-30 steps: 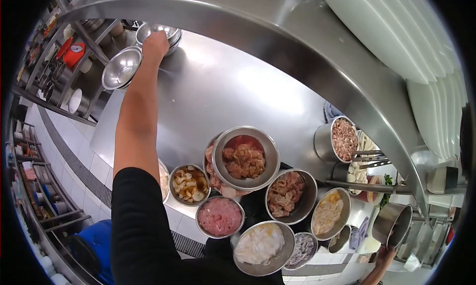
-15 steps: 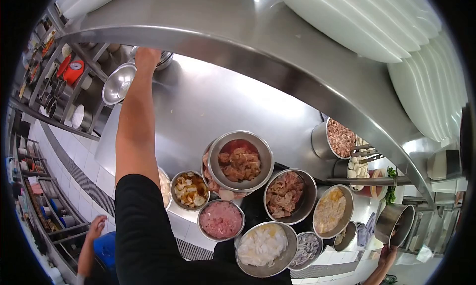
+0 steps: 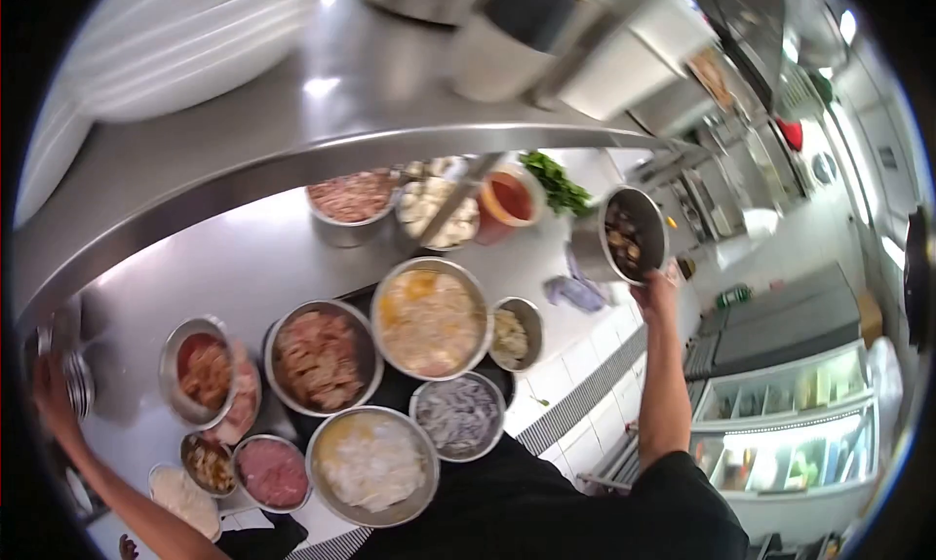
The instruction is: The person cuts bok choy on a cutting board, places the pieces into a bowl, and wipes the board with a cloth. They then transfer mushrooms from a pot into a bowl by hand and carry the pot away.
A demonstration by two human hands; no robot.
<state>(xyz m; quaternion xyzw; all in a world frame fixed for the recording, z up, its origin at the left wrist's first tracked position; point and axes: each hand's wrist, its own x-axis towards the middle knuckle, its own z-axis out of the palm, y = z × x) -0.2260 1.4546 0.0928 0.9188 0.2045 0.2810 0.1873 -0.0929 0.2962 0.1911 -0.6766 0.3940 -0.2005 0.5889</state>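
Note:
At the far left edge, my left hand (image 3: 54,394) reaches to a stack of metal bowls (image 3: 78,383); blur and the angle hide how its fingers lie. My right hand (image 3: 658,295) is closed on the lower rim of a deep metal pot (image 3: 590,243). The pot is tilted toward me, with dark brown pieces (image 3: 622,240) inside. Below it lies a crumpled greyish cloth (image 3: 575,293). Nearest the left forearm are a bowl of pale food (image 3: 185,502) and a small bowl of brown pieces (image 3: 207,463).
Several metal bowls of raw meat (image 3: 320,360), minced meat (image 3: 273,472) and pale slices (image 3: 375,458) crowd the counter front. Behind stand a pot of chopped meat (image 3: 351,197), white pieces (image 3: 439,209), a red-sauce tub (image 3: 512,197) and green herbs (image 3: 556,180). A steel shelf (image 3: 244,165) overhangs.
My view has swung to the right, bringing my right arm and the pot fully into sight. My left hand now sits at the left edge, still by the bowl stack.

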